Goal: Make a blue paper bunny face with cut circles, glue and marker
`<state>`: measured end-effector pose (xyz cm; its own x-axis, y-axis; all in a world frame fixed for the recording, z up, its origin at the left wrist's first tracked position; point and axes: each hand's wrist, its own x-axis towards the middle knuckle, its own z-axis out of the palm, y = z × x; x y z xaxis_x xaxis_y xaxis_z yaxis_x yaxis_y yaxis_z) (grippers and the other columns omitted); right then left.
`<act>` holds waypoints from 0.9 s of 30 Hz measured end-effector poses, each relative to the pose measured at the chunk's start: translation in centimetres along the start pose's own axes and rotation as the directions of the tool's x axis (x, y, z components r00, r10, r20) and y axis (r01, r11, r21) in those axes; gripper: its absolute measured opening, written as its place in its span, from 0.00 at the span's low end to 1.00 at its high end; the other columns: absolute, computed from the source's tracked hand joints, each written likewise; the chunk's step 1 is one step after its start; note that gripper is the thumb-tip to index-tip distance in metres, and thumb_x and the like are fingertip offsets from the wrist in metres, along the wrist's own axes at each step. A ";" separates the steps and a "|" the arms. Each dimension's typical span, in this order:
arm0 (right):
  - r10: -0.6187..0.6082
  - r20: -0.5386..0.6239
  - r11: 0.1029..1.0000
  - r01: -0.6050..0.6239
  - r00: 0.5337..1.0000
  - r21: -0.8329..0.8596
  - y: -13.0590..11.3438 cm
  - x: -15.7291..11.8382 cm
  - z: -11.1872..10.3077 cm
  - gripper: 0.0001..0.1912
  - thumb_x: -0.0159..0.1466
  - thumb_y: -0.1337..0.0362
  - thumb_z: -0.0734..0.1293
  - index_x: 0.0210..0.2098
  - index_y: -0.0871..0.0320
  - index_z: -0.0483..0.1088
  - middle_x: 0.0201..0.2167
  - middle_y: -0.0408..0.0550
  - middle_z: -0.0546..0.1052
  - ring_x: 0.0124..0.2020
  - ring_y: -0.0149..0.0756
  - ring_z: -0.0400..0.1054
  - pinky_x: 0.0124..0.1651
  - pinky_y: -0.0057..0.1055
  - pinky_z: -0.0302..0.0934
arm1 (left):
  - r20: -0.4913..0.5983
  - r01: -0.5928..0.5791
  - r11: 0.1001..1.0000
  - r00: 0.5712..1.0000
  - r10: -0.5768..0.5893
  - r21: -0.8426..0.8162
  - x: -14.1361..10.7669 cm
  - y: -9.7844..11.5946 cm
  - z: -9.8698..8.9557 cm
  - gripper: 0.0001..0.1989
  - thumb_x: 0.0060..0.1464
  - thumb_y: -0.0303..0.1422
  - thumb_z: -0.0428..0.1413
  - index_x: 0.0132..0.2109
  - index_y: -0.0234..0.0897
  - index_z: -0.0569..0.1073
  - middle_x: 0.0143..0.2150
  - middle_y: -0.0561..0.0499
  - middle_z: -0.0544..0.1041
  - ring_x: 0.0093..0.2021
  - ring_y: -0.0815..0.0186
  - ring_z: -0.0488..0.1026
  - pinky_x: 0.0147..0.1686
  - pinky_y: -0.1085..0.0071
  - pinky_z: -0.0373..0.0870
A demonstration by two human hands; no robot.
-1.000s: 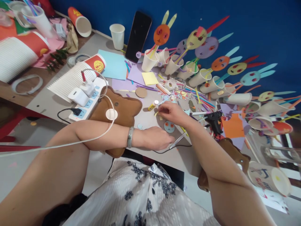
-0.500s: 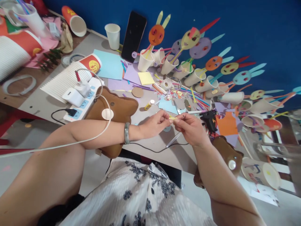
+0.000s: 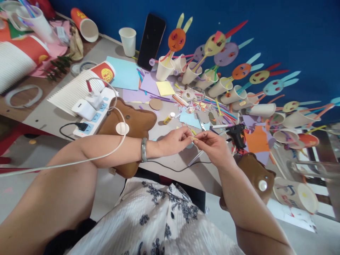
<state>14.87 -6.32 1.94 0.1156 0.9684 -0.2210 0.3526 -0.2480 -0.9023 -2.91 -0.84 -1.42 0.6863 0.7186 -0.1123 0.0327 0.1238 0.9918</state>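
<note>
My left hand (image 3: pixel 174 142), with a bangle on its wrist, pinches one end of a small yellow piece (image 3: pixel 194 138), perhaps paper. At the piece's other end, the thumb and fingers of my right hand (image 3: pixel 214 148) are closed on it. My fingertips nearly meet above the table and cover part of the piece. Just beyond them lie a pair of scissors (image 3: pixel 202 124) and a light blue paper sheet (image 3: pixel 186 119). A yellow glue stick (image 3: pixel 169 118) stands behind my left hand. Right of my right hand is a black glue gun (image 3: pixel 237 136).
Paper cups with rabbit faces, one an orange rabbit face (image 3: pixel 176 39), line the blue wall. A phone (image 3: pixel 152 40) leans there. A power strip (image 3: pixel 91 122) and stacked paper cups (image 3: pixel 77 90) are at left. A white cable (image 3: pixel 117 150) crosses above my left forearm. Brown cushions (image 3: pixel 127 117) edge the table.
My right hand has turned slightly and its fingers have shifted on the yellow piece. The left hand stays almost in place. Nothing else on the table has visibly moved.
</note>
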 end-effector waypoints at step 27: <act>0.271 0.148 0.945 -0.234 0.951 -0.228 0.0 5.9 3.6 0.18 0.57 0.52 0.73 0.20 0.55 0.66 0.13 0.42 0.71 0.12 0.25 0.55 0.17 0.26 0.48 | 0.619 -0.659 0.042 0.725 0.301 0.751 -2.7 -1.0 0.9 0.16 0.65 0.21 0.44 0.47 0.32 0.76 0.31 0.42 0.78 0.31 0.59 0.78 0.25 0.65 0.59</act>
<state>12.19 -0.56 -0.73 0.0678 0.8578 -0.5095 0.5179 -0.4668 -0.7169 -4.17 -3.51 -2.06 0.9576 0.1344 0.2547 0.0947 -0.9822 0.1622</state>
